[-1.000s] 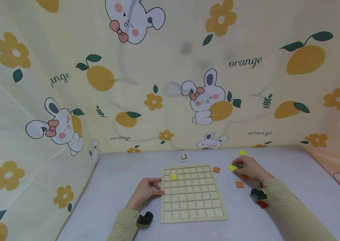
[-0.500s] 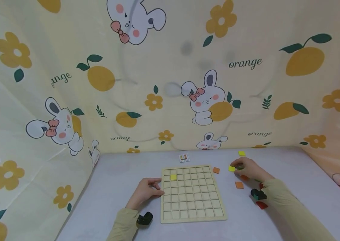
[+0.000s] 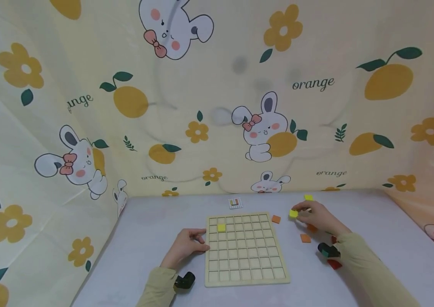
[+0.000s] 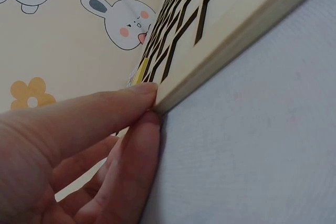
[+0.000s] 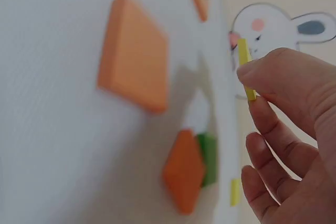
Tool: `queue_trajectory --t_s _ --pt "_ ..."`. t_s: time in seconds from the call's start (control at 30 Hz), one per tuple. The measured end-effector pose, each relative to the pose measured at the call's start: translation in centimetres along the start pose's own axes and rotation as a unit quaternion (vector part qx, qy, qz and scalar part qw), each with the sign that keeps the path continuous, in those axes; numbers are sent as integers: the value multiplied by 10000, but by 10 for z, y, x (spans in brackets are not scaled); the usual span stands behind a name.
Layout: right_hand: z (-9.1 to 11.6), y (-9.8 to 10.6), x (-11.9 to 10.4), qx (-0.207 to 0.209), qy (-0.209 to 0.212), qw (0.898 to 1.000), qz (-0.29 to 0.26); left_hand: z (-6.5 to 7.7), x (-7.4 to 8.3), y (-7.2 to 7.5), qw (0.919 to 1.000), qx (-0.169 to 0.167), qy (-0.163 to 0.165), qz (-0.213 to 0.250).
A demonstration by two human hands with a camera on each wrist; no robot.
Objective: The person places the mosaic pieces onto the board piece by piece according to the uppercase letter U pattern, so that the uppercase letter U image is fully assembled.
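Observation:
A pale wooden grid board (image 3: pixel 245 243) lies on the table, with one yellow square tile (image 3: pixel 221 227) in a cell near its far left corner. My left hand (image 3: pixel 186 245) holds the board's left edge; in the left wrist view thumb and finger meet at that edge. To the right of the board, my right hand (image 3: pixel 318 215) pinches another yellow tile (image 3: pixel 293 213) between thumb and index finger. The right wrist view shows this tile (image 5: pixel 245 69) edge-on above the table, the other fingers loosely curled. Orange tiles (image 3: pixel 305 238) lie near that hand.
A small patterned card (image 3: pixel 235 203) lies behind the board. Another yellow tile (image 3: pixel 308 198) is beyond the right hand. Red tiles (image 3: pixel 334 264) lie by the right wrist, and a green tile (image 5: pixel 209 160) touches or sits behind an orange one. A printed curtain (image 3: pixel 201 98) surrounds the table.
My right hand has lifted the yellow tile and shifted slightly left towards the board. The left hand stays at the board's edge. The head view has tilted slightly.

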State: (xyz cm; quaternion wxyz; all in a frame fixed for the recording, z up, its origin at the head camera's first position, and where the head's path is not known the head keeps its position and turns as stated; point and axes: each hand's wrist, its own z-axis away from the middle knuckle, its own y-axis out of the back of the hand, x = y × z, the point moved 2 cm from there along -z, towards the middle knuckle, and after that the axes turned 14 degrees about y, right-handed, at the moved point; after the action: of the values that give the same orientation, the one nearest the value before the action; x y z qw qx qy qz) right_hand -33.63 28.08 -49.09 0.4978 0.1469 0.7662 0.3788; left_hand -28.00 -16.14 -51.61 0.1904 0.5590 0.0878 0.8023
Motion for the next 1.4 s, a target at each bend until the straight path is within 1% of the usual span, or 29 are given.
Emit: queue_trajectory --t_s 0.17,0.3,0.47,0.67,0.8,0.9,1.07,1.13,1.27,1.4 --pt "-8 -1 -20 141 436 9989 -20 1 0 2 10000 13 -83 -22" --pt "-17 -10 -39 116 685 9972 -258 1 -1 2 9999 12 -118 -31" --pt "-30 -31 -60 -44 1033 9934 -492 1 -2 1 9999 25 -85 -72" --pt "-47 -58 -82 -187 1630 9833 -781 0 -4 -1 9998 45 -140 -95" --pt "-58 -77 -96 -343 1998 9765 -727 0 -4 -1 9998 -21 -169 -40" --pt "-64 -90 -108 -511 2176 9718 -746 0 -4 0 9999 -40 -139 -28" --pt "-71 -113 -124 -696 2222 9686 -875 0 -1 2 9999 22 -47 -87" --pt "-74 -122 -128 -758 2217 9681 -885 0 0 2 9999 31 -80 -143" --pt "-76 -139 -131 -874 2078 9695 -959 1 0 2 9998 8 -96 -152" --pt "-76 -152 -129 -928 1866 9728 -1015 1 1 2 9999 -30 -108 -127"
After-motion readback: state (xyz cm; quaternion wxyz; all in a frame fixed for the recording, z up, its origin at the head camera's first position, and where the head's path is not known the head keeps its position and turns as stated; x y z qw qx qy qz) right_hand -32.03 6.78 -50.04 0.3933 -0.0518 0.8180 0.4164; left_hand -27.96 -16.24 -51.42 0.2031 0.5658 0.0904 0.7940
